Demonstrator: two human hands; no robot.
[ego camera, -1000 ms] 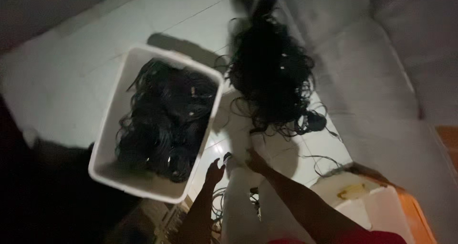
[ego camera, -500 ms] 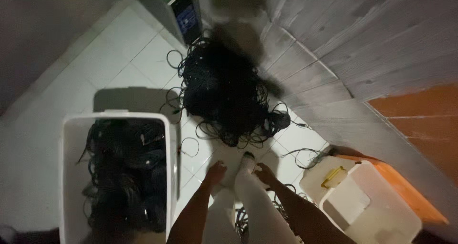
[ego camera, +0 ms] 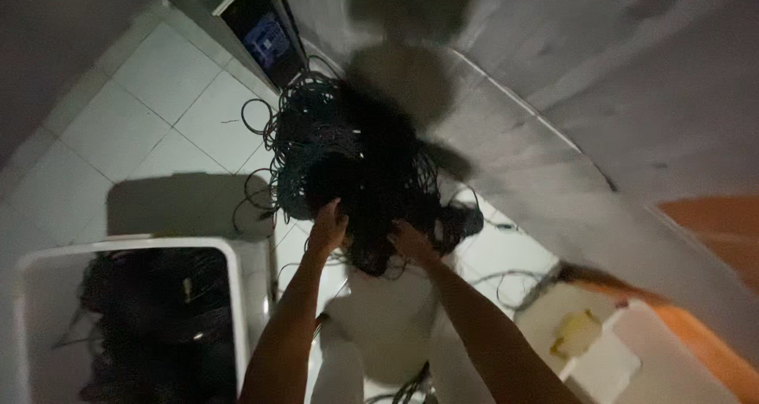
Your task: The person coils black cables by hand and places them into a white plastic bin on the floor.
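Head view:
Cable tangle (ego camera: 356,167): black heap on the white tile floor, centre frame.
Left hand (ego camera: 328,226): fingers sunk into heap's lower edge, gripping strands.
Right hand (ego camera: 411,244): likewise clutching cables.
Risk: looped strands likely snag, dragging the whole heap.
White bin (ego camera: 237,293): lower left, holds more cables.

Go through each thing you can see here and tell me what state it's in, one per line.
Cable pile: tangled, heaped on the tiled floor by the wall.
Left hand: reaching into the pile's near edge, grip unclear.
Right hand: on the pile's near edge, grip unclear.
White bin: open, holding dark cables.
Small white tub: open, a yellow item beside it.
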